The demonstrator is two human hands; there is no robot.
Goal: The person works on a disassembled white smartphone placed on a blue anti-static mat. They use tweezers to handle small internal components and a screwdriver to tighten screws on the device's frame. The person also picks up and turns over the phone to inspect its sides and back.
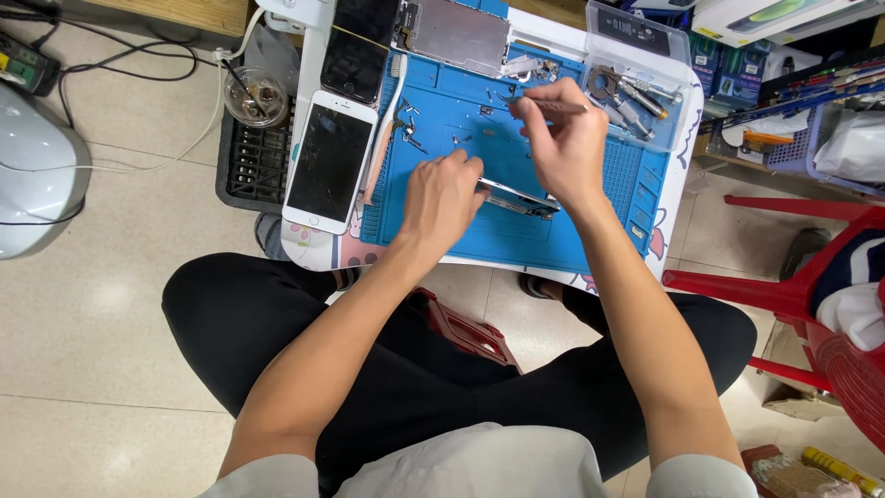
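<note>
Head view, looking straight down over a seated person's lap, dark trousers, knees spread. Small white bench (680, 152) ahead, most of it covered by a blue work mat (516, 242) with moulded compartments along its right edge. Left hand (444, 198) lies on the mat, its grip pinching down on the near end of an opened phone body (516, 197), a thin dark slab lying flat at mat centre. Right hand (564, 143) just beyond it, grip clenched around a slim metal tool (550, 107), held nearly level, tip pointing left over the mat's upper middle. Small screws and parts (410, 124) scattered on the mat to the left of the hands. A white toothbrush (389, 120) lies along the mat's left border. Left of that, a white phone (327, 161) face up on the bench edge; a black phone (355, 51) above it. A bare metal phone plate (456, 35) at the top of the mat. Clear plastic tray (636, 88) top right holds screwdrivers. Floor is pale tile. Red plastic chair (811, 277) to the right, a plastic cup (253, 95) and a black crate (251, 161) to the left, cables running across the tile.
</note>
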